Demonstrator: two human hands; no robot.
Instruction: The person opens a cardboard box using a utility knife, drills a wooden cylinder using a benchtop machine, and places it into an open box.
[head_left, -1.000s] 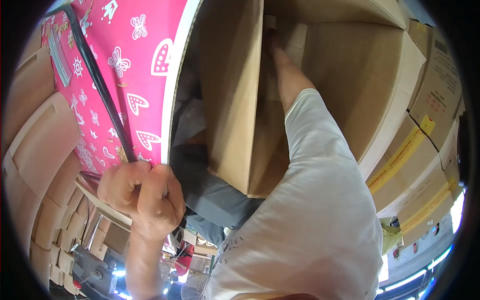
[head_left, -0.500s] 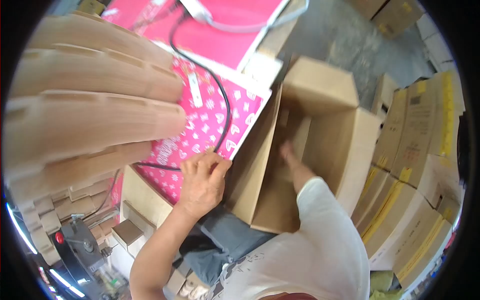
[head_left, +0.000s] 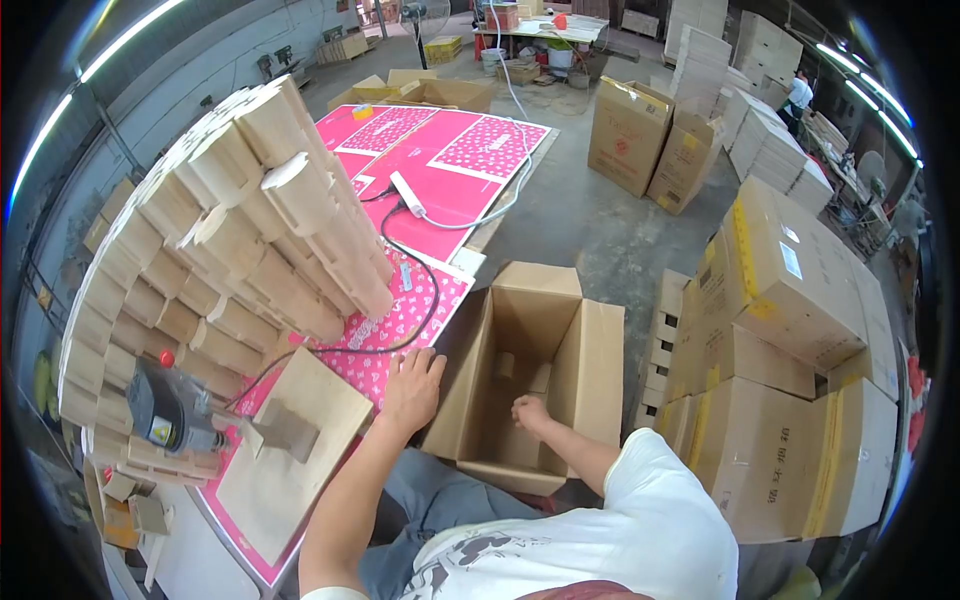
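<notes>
My left hand (head_left: 413,388) lies with fingers stretched on the edge of the pink patterned tabletop (head_left: 378,368), beside the open carton. Inside that deep cardboard box (head_left: 600,350), my right hand (head_left: 530,412) hangs with its fingers curled; whether anything is in them is hidden. A small light-wood piece (head_left: 507,366) lies deep in the box, beyond the right hand. On the table to the left rises a tall stack of rounded light-wood blocks (head_left: 235,240). A black cable (head_left: 432,290) loops over the tabletop near my left hand.
At the left stands a dark machine (head_left: 165,405) with a red knob, beside a wooden board (head_left: 290,450). A white power strip (head_left: 407,195) lies farther back on the table. Stacked cartons (head_left: 770,430) line the right side. More cartons (head_left: 630,135) stand on the floor ahead.
My view has lifted and widened, showing more of the workshop. The right hand now appears higher in the box and nearer to my body. The left hand stays at the table edge.
</notes>
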